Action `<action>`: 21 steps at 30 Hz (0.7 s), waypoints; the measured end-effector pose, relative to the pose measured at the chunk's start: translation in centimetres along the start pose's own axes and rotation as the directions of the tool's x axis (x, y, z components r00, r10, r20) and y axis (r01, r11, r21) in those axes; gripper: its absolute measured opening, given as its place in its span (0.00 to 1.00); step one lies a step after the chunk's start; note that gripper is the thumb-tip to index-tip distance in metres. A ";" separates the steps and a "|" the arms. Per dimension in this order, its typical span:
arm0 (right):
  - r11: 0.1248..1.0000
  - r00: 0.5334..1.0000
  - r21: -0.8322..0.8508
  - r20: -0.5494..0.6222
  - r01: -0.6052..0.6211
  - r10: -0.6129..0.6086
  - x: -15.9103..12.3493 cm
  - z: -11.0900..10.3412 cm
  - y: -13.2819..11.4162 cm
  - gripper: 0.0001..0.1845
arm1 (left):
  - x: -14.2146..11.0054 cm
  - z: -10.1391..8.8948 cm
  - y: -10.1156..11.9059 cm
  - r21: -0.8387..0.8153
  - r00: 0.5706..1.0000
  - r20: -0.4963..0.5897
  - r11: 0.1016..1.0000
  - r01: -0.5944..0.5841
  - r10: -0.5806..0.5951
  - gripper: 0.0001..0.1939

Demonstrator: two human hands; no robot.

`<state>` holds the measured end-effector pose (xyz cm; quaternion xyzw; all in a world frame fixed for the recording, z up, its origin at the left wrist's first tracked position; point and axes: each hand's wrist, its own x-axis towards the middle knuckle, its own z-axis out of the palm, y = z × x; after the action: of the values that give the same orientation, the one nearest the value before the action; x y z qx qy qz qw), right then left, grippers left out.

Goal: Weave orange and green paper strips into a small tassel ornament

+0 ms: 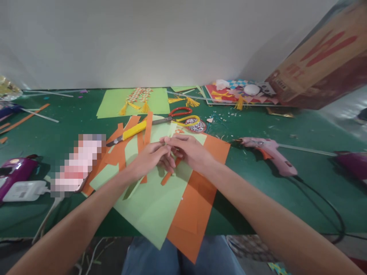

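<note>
- We hold our left hand over the middle of the papers, its thumb and fingers pinched close together, touching our other hand
- Our right hand has bent fingers, with its thumb and pointer tip pressed together (the fingers hide what is in the pinch, so we cannot tell just what it is)
- A little orange and pale checked paper bit peeks out just past our right fingers
- A short orange strip pokes out below our hands, over the big light green sheet
- That green sheet lies partly over a big orange sheet on the dark green table
- Past our hands, we see a yellow cutter and scissors with red and yellow loops, near a round dish of beads
- A pink glue gun lies to the right, and a phone with a blurry screen lies to the left
</note>
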<state>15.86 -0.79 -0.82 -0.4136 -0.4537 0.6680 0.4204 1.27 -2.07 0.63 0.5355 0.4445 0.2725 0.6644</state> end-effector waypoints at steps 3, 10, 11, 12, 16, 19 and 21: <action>1.000 1.000 -0.002 -0.004 0.009 -0.009 0.1 -0.2 -0.1 0.15 | 0.0 -0.1 -0.2 0.004 1.000 0.024 1.000 0.005 -0.005 0.13; 0.999 1.000 -0.046 -0.007 0.023 -0.023 0.1 -0.2 0.1 0.22 | 0.0 -0.1 -0.3 -0.008 0.999 0.033 1.000 -0.003 0.004 0.11; 0.999 1.000 -0.048 -0.003 0.024 -0.024 0.1 -0.2 0.0 0.21 | 0.1 -0.1 -0.3 -0.015 0.999 0.034 1.000 -0.008 0.008 0.11; 0.999 1.000 -0.049 -0.002 0.023 -0.023 0.1 -0.2 0.0 0.21 | 0.1 -0.1 -0.3 -0.023 0.999 0.036 1.000 -0.010 0.011 0.12; 1.000 1.000 -0.006 -0.014 -0.004 0.004 0.1 -0.3 -0.6 0.17 | 0.0 -0.1 -0.2 -0.038 0.999 0.045 0.999 0.004 -0.003 0.11; 0.996 0.999 0.076 0.030 -0.036 0.034 0.1 -0.6 -0.9 0.16 | -0.2 -0.2 0.0 -0.039 0.998 0.060 0.999 0.004 -0.002 0.11; 0.993 0.997 0.105 0.062 -0.053 0.047 0.1 -0.6 -1.0 0.18 | -0.3 -0.2 0.3 -0.035 0.997 0.080 0.999 0.009 -0.006 0.13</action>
<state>16.61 -0.25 0.00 -0.3818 -0.4193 0.7136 0.4112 1.02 -2.20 0.97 0.5322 0.4149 0.2563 0.6921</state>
